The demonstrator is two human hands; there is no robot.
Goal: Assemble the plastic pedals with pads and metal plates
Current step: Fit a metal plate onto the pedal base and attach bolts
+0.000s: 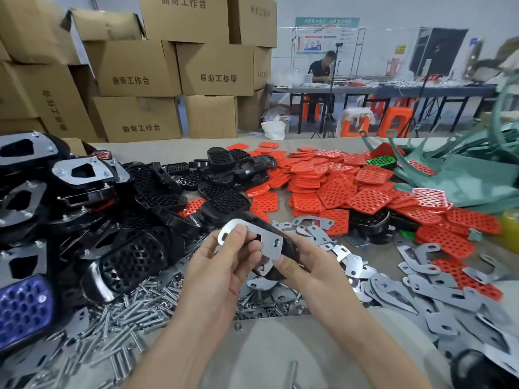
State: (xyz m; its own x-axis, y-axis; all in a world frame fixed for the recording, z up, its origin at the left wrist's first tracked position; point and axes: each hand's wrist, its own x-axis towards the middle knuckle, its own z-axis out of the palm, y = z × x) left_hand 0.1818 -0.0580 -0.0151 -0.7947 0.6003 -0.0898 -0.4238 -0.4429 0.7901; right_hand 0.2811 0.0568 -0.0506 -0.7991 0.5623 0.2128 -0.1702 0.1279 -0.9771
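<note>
Above the middle of the table my two hands hold one black plastic pedal (283,242) with a shiny metal plate (268,242) laid against its face. My left hand (224,265) pinches the plate's upper left corner with thumb and fingers. My right hand (303,265) grips the pedal's lower right edge from behind. Loose black pedals (224,203) lie piled at left and centre, red perforated pads (337,192) at the back right, and flat metal plates (421,287) at the right.
Several bolts and nuts (134,313) are strewn in front of the pedals. Assembled pedals with plates (84,172) stack at far left, next to a blue-padded one (22,310). Green plastic parts (455,175) lie at back right. Cardboard boxes (134,68) stand behind; a person sits at a far table.
</note>
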